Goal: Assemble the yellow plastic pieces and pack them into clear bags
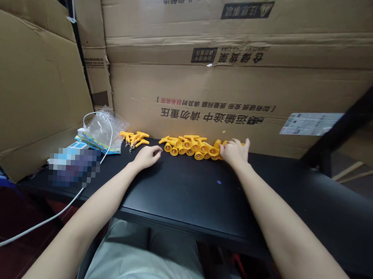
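Observation:
My right hand (235, 151) reaches into the right end of a row of yellow cone-shaped corkscrew sleeves (199, 156). Its fingers curl over yellow sleeves there, and the hand hides most of that end. In the row, several sleeves lie with their round mouths towards me, and some yellow T-shaped handles (191, 137) show at the back. Left of the row, my left hand (148, 156) hovers low over the table, its fingers loosely bent with nothing visible in them. Beyond it lie several yellow corkscrew handles (134, 137) with bare metal spirals.
A large cardboard sheet (190, 83) stands behind the black table (183, 194). At left are a cardboard box (34, 88), a clear plastic bag (100, 126), a blurred-out object (74, 164) and a white cable (50, 218). A dark metal post (349, 115) rises at right.

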The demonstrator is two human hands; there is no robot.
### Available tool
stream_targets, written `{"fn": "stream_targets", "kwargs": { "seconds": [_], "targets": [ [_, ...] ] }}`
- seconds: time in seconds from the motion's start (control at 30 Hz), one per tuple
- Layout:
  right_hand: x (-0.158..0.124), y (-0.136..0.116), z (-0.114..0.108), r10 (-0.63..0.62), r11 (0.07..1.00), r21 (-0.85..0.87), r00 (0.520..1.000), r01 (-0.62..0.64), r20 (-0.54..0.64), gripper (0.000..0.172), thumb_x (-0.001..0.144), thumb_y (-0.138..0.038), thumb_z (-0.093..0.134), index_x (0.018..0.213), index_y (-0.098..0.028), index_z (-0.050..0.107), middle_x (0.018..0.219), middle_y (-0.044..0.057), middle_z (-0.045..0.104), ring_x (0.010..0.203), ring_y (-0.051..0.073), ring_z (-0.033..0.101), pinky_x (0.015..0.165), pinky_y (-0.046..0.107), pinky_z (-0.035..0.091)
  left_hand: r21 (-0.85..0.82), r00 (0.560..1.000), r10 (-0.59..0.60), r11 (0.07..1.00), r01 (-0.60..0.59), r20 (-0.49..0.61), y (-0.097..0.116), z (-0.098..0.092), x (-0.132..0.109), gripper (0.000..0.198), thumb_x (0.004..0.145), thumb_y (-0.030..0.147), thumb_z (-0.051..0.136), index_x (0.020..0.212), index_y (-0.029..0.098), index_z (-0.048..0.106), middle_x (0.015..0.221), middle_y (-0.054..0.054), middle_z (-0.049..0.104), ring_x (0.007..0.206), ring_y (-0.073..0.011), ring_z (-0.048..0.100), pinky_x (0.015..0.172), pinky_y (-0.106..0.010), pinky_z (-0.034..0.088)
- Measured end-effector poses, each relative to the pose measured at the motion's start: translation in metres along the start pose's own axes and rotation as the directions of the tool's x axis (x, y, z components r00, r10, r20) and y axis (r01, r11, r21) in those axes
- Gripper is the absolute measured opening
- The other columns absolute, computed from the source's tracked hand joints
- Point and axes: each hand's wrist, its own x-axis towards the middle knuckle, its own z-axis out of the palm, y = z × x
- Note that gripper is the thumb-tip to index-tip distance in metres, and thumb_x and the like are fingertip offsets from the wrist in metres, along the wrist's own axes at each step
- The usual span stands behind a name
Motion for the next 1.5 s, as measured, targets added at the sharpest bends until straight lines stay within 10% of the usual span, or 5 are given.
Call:
{"fn": "stream_targets", "kwargs": {
  "seconds": [0.4,0.83,1.1,1.33,1.5],
  "targets": [
    [-0.013,-0.019,-0.053,0.468,0.823,0.105,0.772,-0.558,0.430,0.046,0.081,-0.035,0.050,0.117,-0.007,0.061,0.117,0.023,0.061,0.108,0.033,0.059,0.082,0.039,0.047,-0.465,0.913,-0.406,0.801,0.376,0.037,-0.001,-0.002,0.006,0.018,0.081,0.014,0.048,0.092,0.013,0.063,0.056,0.003,0.060,0.038,-0.0065,0.049,0.046,-0.019,0.042],
    [-0.022,-0.040,-0.060,0.186,0.954,0.143,0.893,-0.264,0.409,0.036,0.080,-0.040,0.057,0.101,-0.013,0.069,0.101,0.023,0.066,0.094,0.035,0.062,0.073,0.043,0.048,-0.827,0.626,-0.779,0.337,0.449,0.023,-0.040,-0.020,0.018,0.006,0.082,0.018,0.055,0.086,0.014,0.058,0.064,0.001,0.063,0.043,-0.0045,0.054,0.050,-0.017,0.046],
    [-0.034,-0.072,-0.075,-0.049,0.967,0.247,0.907,-0.061,0.417,0.024,0.082,-0.036,0.054,0.095,-0.018,0.064,0.098,0.013,0.069,0.093,0.028,0.064,0.071,0.034,0.046,-0.626,0.634,-0.767,0.545,0.558,-0.102,-0.061,-0.023,0.032,0.010,0.073,0.015,0.065,0.080,0.014,0.059,0.063,-0.001,0.062,0.045,-0.0071,0.054,0.049,-0.017,0.039],
    [-0.035,-0.077,-0.077,-0.095,0.956,0.291,0.909,-0.029,0.405,0.021,0.084,-0.035,0.054,0.095,-0.018,0.061,0.101,0.011,0.068,0.095,0.026,0.063,0.073,0.032,0.045,-0.070,0.809,-0.562,0.826,0.559,-0.171,-0.071,-0.010,0.051,0.018,0.066,0.009,0.065,0.081,0.017,0.062,0.089,-0.010,0.069,0.094,-0.0233,0.063,0.085,-0.033,0.046],
    [-0.037,-0.079,-0.074,-0.112,0.949,0.316,0.917,-0.016,0.383,0.025,0.084,-0.035,0.055,0.100,-0.017,0.061,0.100,0.012,0.069,0.094,0.026,0.064,0.071,0.031,0.044,0.239,0.840,-0.539,0.809,0.538,-0.065,-0.063,-0.004,0.055,0.023,0.068,0.009,0.065,0.091,0.014,0.060,0.113,-0.020,0.062,0.121,-0.0336,0.050,0.100,-0.045,0.036]
  ]
}}
